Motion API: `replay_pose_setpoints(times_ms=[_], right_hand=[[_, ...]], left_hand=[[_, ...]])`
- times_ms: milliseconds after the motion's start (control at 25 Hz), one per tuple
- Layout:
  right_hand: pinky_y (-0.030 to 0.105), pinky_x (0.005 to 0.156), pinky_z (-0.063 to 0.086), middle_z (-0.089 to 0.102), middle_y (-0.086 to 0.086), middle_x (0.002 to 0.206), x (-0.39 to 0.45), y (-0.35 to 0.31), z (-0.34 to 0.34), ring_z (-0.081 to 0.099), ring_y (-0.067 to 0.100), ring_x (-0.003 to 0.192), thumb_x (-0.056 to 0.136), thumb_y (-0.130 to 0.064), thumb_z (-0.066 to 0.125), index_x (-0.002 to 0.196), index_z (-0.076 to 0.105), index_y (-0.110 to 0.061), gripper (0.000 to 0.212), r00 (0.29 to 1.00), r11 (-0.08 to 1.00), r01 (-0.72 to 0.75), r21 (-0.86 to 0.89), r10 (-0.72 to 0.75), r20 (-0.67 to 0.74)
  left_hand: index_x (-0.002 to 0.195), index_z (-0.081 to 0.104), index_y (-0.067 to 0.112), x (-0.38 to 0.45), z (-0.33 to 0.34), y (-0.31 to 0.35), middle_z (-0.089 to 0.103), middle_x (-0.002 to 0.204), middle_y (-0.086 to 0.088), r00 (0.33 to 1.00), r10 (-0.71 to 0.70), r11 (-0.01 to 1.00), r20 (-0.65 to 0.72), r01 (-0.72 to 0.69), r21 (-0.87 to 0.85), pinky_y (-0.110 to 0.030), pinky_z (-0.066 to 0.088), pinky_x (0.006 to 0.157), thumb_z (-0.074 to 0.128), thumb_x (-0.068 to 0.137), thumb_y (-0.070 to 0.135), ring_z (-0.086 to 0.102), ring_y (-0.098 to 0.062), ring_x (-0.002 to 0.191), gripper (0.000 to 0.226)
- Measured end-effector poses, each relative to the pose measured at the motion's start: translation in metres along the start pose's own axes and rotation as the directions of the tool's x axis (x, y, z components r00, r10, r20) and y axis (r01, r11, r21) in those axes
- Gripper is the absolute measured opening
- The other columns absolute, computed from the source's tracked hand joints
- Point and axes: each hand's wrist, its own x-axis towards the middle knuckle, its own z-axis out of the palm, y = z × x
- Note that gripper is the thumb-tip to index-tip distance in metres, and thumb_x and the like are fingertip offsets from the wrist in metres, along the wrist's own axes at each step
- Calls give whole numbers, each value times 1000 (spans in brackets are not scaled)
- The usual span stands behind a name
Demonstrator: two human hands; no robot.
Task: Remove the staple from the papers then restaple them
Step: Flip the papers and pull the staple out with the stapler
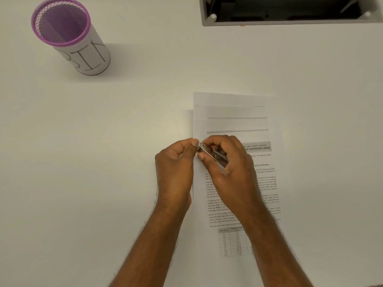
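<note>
Several printed papers (234, 125) lie fanned on the white table, right of centre, their top edges staggered. My right hand (230, 162) grips a small metal stapler (213, 155), whose nose points at the top sheet's upper left corner. My left hand (176, 162) pinches that corner between thumb and fingers, right against the stapler's tip. The staple itself is hidden by my fingers.
A purple mesh pen cup (68, 36) wrapped in white paper stands at the far left. A grey-rimmed dark opening (290, 11) is set into the table (124, 131) at the far right.
</note>
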Motion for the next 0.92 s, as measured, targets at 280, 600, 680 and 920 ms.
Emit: replay_pose_setpoints(times_ms=[280, 600, 680, 920], right_hand=[[31, 103, 31, 59, -21, 111, 0, 4, 0, 57, 3, 108, 97, -40, 61, 118, 62, -40, 21, 996, 983, 86, -163, -89, -14], [33, 98, 30, 63, -14, 112, 1, 11, -2, 56, 8, 106, 98, -39, 61, 120, 68, -34, 23, 988, 946, 148, -290, -154, 1], [32, 98, 30, 64, -13, 111, -1, 14, 0, 57, 10, 105, 97, -37, 64, 118, 69, -33, 22, 986, 942, 158, -296, -168, -9], [31, 103, 29, 67, -10, 111, -4, 22, 3, 58, 11, 106, 94, -33, 70, 116, 73, -29, 23, 982, 956, 172, -236, -185, -32]], left_hand=[[82, 79, 29, 0, 0, 1, 81, 80, 5, 1000, -9, 1000, -2, 9, -11, -18, 58, 57, 66, 97, 26, 78, -13, 71, 20], [80, 78, 31, 0, 0, 0, 79, 72, 10, 999, -16, 1000, -36, 16, -1, -14, 54, 52, 68, 95, 24, 75, -6, 63, 20], [79, 77, 32, 1, 0, 0, 78, 70, 13, 998, -17, 1000, -53, 18, 6, -14, 54, 52, 68, 95, 24, 74, -4, 61, 20], [76, 73, 31, 2, 1, -1, 75, 62, 18, 998, -10, 1000, -63, 11, 16, -13, 52, 49, 67, 96, 25, 72, -2, 55, 22]])
